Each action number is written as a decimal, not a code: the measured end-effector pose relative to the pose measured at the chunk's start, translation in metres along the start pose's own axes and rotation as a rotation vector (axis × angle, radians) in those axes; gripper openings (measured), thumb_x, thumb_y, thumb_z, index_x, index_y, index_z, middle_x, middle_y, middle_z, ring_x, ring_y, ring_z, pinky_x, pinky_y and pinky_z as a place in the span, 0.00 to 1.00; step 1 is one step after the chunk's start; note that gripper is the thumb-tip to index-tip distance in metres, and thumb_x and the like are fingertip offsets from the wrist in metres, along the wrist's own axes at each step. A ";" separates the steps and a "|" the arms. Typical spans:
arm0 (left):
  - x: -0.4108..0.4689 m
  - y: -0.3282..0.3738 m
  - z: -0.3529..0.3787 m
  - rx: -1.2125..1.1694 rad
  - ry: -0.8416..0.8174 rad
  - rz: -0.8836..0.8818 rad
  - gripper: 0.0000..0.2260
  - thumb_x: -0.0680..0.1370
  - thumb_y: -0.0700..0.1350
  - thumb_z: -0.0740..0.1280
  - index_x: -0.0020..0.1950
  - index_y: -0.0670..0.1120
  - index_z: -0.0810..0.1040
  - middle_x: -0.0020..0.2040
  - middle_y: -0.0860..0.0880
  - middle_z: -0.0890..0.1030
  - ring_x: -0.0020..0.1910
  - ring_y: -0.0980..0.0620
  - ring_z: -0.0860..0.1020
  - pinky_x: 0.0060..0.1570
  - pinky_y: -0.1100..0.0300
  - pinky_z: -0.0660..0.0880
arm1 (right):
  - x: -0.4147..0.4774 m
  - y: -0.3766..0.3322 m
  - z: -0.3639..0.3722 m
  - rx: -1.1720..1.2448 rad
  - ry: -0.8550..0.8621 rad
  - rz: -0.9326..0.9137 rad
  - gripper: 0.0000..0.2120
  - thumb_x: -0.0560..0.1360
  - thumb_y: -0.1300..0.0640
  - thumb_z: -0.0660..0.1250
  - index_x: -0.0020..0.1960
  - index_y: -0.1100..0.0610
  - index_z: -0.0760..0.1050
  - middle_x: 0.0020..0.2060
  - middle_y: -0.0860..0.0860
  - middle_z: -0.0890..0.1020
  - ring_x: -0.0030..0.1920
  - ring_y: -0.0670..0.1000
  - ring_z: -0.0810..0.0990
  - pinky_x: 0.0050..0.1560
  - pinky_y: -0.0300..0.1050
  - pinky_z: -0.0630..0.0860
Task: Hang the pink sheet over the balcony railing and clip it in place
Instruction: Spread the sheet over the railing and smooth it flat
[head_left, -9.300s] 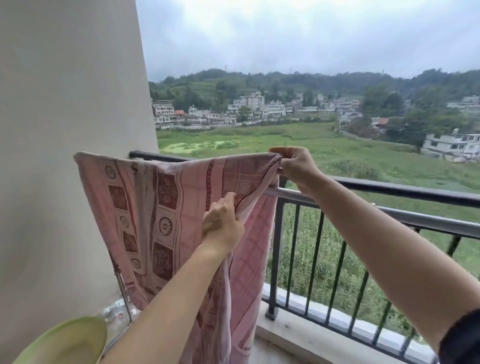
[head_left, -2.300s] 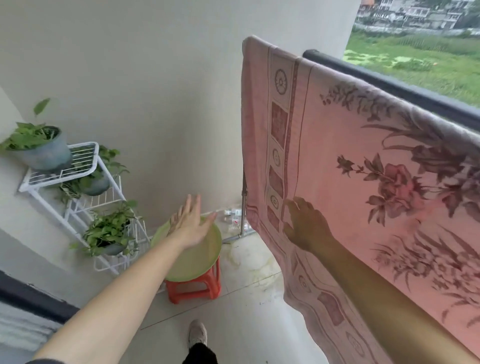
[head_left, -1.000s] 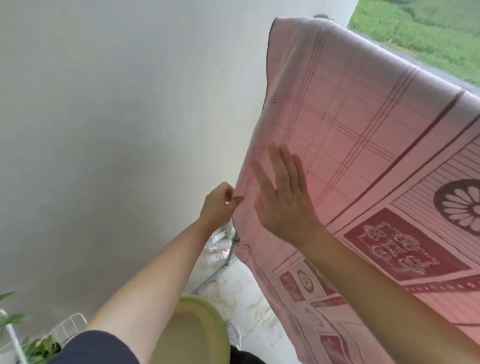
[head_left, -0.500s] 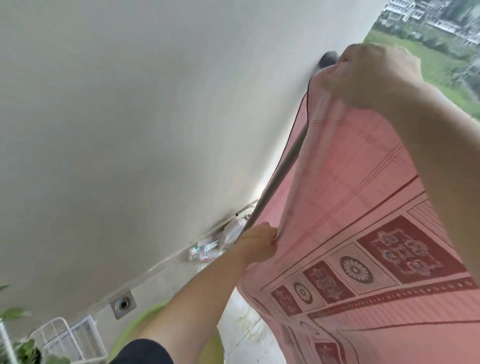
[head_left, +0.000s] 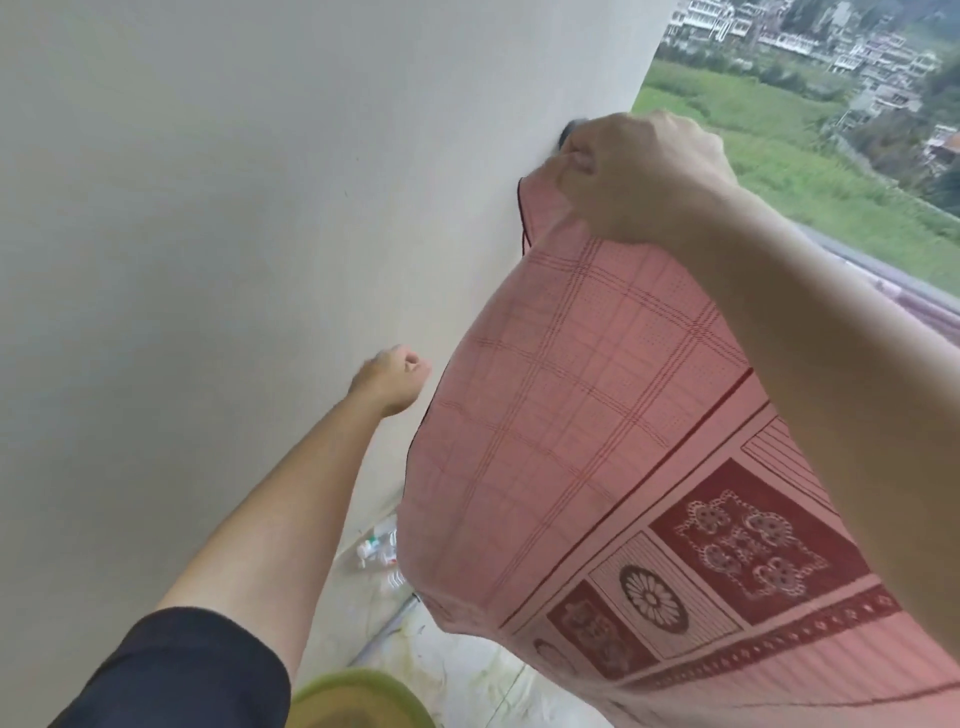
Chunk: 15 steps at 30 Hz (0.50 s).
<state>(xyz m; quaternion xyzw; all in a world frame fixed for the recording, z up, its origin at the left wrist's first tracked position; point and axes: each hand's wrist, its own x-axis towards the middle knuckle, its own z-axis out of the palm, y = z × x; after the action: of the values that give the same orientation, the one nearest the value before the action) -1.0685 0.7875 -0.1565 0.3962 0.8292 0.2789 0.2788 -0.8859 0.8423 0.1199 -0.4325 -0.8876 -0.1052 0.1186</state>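
Honestly, the pink sheet looks light and floppy, draped by the wall. Right hand pinches its top corner; left hand is fisted just beside its edge, maybe holding something. I'd grab the hem.

Right hand grips the top corner of the pink sheet against the beige wall. Left hand, curled into a loose fist, sits just left of the sheet's edge. Green basin at near bottom; fields far right.
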 end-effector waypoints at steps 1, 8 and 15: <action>-0.008 0.025 0.008 -0.302 -0.134 0.040 0.23 0.80 0.64 0.55 0.57 0.49 0.79 0.54 0.50 0.82 0.55 0.48 0.79 0.52 0.56 0.74 | 0.001 0.000 0.001 0.015 0.002 0.009 0.11 0.80 0.46 0.54 0.50 0.46 0.75 0.46 0.52 0.77 0.46 0.57 0.73 0.45 0.49 0.65; -0.023 0.099 0.069 -0.956 -0.070 -0.107 0.36 0.69 0.77 0.51 0.40 0.45 0.77 0.35 0.46 0.78 0.39 0.47 0.80 0.51 0.45 0.80 | 0.014 0.004 -0.009 0.462 -0.037 0.214 0.11 0.77 0.43 0.65 0.52 0.45 0.82 0.40 0.43 0.80 0.44 0.50 0.80 0.50 0.46 0.78; -0.018 0.097 0.050 -0.973 0.222 -0.054 0.24 0.78 0.61 0.61 0.31 0.47 0.62 0.28 0.49 0.65 0.29 0.51 0.65 0.32 0.57 0.65 | 0.009 -0.002 -0.003 0.374 0.073 0.171 0.09 0.75 0.43 0.68 0.52 0.44 0.82 0.44 0.42 0.80 0.46 0.49 0.78 0.44 0.43 0.71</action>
<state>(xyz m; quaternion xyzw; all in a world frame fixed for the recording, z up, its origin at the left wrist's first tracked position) -0.9762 0.8360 -0.1205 0.1666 0.6377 0.6664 0.3484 -0.8918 0.8467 0.1256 -0.4725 -0.8469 0.0560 0.2374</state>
